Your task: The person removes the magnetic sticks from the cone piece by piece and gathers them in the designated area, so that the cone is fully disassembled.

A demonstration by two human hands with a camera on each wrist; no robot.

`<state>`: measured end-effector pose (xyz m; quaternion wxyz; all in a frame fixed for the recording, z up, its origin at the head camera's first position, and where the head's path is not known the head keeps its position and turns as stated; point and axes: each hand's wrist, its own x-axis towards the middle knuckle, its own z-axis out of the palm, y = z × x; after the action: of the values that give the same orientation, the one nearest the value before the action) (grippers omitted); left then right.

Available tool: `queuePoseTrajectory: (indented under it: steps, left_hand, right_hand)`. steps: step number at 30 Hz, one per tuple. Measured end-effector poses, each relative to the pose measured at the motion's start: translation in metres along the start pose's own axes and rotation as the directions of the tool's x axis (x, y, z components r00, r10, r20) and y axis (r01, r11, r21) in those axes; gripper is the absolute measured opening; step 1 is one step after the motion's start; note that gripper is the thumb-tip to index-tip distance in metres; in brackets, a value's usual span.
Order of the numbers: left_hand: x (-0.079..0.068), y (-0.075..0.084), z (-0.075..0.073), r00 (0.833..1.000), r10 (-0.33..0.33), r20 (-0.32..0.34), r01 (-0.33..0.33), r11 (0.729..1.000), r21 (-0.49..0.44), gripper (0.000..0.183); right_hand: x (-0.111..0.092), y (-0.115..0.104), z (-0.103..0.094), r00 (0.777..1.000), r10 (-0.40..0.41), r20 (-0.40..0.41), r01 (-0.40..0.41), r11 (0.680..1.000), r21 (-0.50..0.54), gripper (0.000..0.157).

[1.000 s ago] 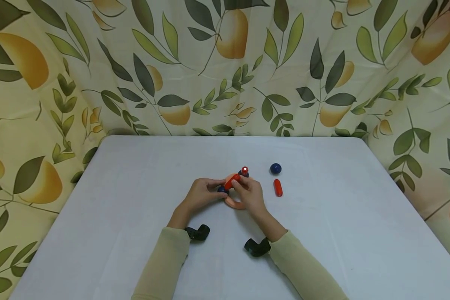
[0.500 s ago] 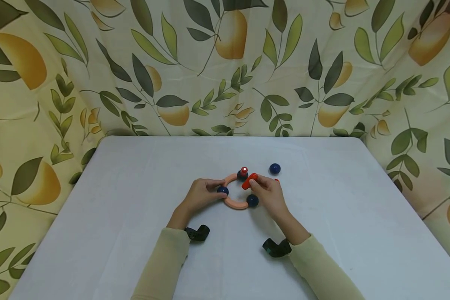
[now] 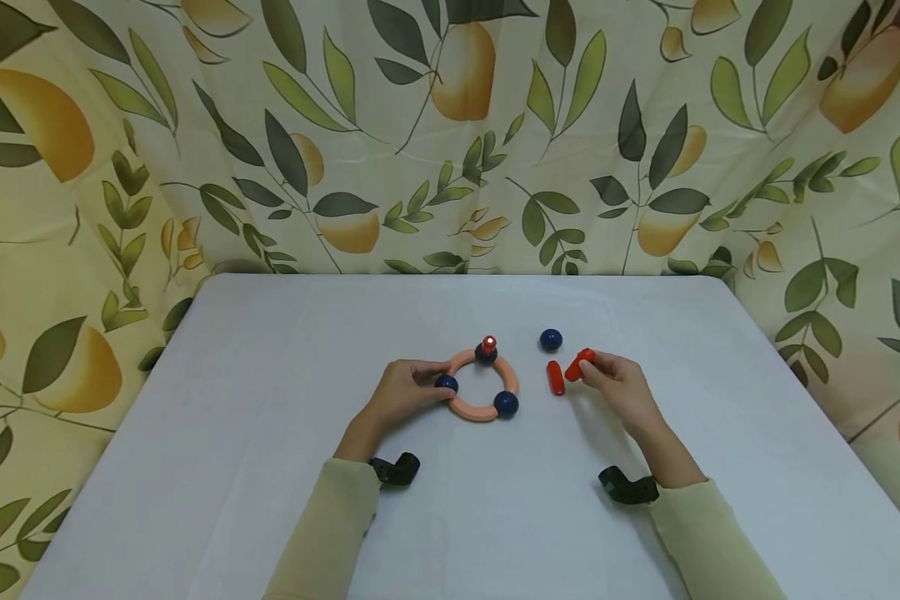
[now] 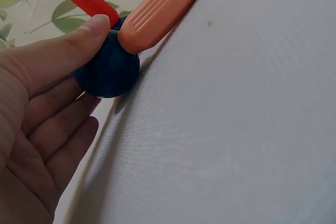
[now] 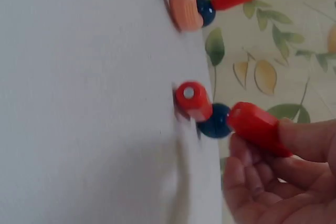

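Curved orange rods [image 3: 474, 412] and blue balls [image 3: 506, 404] form a ring lying on the table. From the ring's far ball [image 3: 486, 357] a red rod [image 3: 490, 342] stands up. My left hand [image 3: 407, 395] pinches the ring's left ball [image 4: 109, 69] between thumb and fingers, its other fingers loosely bent. Right of the ring, my right hand [image 3: 624, 388] pinches a second red rod [image 5: 258, 128], tilted above the table. Beside it lies another red rod [image 3: 556, 377], and behind that a loose blue ball [image 3: 551, 340].
The white-covered table [image 3: 270, 517] ends at a back edge, where a leaf-and-fruit patterned cloth [image 3: 420, 192] hangs. A dark wrist camera [image 3: 397, 469] sits on the left wrist, and another [image 3: 628, 486] on the right.
My right hand has moved right with its red rod, from over the ring to beside the lying red rod. The left hand stays on its ball.
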<state>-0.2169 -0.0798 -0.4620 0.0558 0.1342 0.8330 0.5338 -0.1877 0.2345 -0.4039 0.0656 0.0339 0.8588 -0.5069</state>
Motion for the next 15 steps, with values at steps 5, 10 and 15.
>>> queuePoseTrajectory:
  steps: [5,10,15]
  left_hand:
    - [-0.001,0.001,-0.001,1.000,-0.008,-0.004,0.008,1.000,0.008,0.042]
    - [0.000,-0.001,-0.001,1.000,-0.004,-0.001,0.004,1.000,-0.001,0.042]
    - [-0.001,0.000,0.001,1.000,-0.013,0.001,0.013,1.000,-0.027,0.042]
  right_hand:
    - [0.005,0.010,-0.011,0.994,0.086,0.065,-0.077,0.990,-0.119,0.044]
    - [0.015,0.016,-0.013,0.975,0.207,0.083,-0.189,0.964,-0.186,0.041]
    - [0.024,0.015,-0.013,0.956,0.291,0.033,-0.284,0.949,-0.135,0.042]
